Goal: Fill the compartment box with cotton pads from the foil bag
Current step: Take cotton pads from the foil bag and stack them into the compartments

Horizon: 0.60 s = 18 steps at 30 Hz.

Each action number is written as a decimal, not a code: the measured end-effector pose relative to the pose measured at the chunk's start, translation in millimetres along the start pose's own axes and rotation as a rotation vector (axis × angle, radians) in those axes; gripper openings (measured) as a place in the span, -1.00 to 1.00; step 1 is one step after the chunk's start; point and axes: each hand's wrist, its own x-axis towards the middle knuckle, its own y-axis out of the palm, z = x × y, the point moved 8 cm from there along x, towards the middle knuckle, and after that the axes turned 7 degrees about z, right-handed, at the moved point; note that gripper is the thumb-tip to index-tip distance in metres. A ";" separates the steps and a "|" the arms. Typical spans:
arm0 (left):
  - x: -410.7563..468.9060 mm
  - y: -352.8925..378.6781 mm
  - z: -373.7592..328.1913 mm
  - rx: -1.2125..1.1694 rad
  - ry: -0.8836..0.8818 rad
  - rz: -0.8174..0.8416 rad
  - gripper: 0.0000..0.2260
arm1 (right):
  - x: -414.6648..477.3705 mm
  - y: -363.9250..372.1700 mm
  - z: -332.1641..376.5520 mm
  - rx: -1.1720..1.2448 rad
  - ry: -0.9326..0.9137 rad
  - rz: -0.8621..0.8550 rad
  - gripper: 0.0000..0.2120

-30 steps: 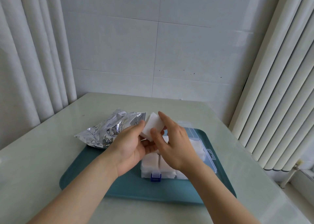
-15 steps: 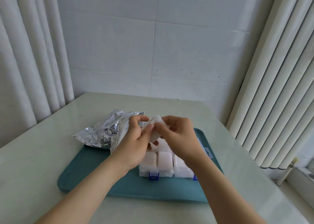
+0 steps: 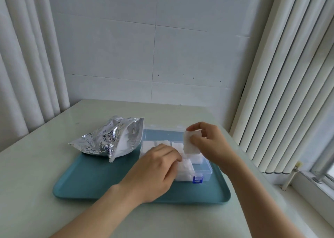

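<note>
A clear compartment box (image 3: pixel 205 170) with a blue latch (image 3: pixel 197 179) stands on a teal tray (image 3: pixel 94 180), its lid open toward the wall. White cotton pads (image 3: pixel 187 165) fill its near compartments. My right hand (image 3: pixel 210 143) pinches a small stack of white cotton pads (image 3: pixel 190 143) upright above the box's right side. My left hand (image 3: pixel 153 171) rests low over the box's left compartments, fingers curled down on the pads there; whether it grips any is hidden. The silver foil bag (image 3: pixel 108 140) lies open at the tray's back left, white pads showing in its mouth.
The tray sits on a pale green table (image 3: pixel 36 174) against a white tiled wall. White curtains hang at left, pleated blinds (image 3: pixel 289 93) at right, a window sill (image 3: pixel 316 185) at lower right.
My hands have parted. The right hand carried the pads to the right, above the box. The left hand dropped onto the box's left compartments.
</note>
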 end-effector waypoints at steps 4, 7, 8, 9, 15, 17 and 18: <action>2.1 17.6 -14.1 0.049 0.040 0.102 -0.71 | -15.1 -20.2 -16.5 -0.086 0.036 -0.044 -0.79; 3.1 29.6 -11.1 0.100 0.024 0.178 -0.67 | -22.4 -23.3 -22.9 -0.092 0.042 -0.053 -0.74; 3.0 32.0 -10.5 0.116 0.020 0.188 -0.68 | -23.5 -23.8 -24.5 -0.123 0.043 -0.061 -0.73; 2.6 33.5 -9.9 0.132 0.015 0.193 -0.70 | -24.1 -23.5 -25.0 -0.156 0.041 -0.064 -0.72; 3.5 39.7 -11.0 0.209 -0.015 0.212 -0.65 | -25.9 -13.4 -16.9 -0.314 -0.045 -0.039 -0.78; 3.7 41.9 -10.3 0.225 -0.015 0.220 -0.64 | -25.2 -11.0 -17.7 -0.358 -0.050 -0.057 -0.77; 3.4 42.7 -10.0 0.232 -0.015 0.226 -0.64 | -25.1 -9.9 -19.3 -0.369 -0.044 -0.069 -0.75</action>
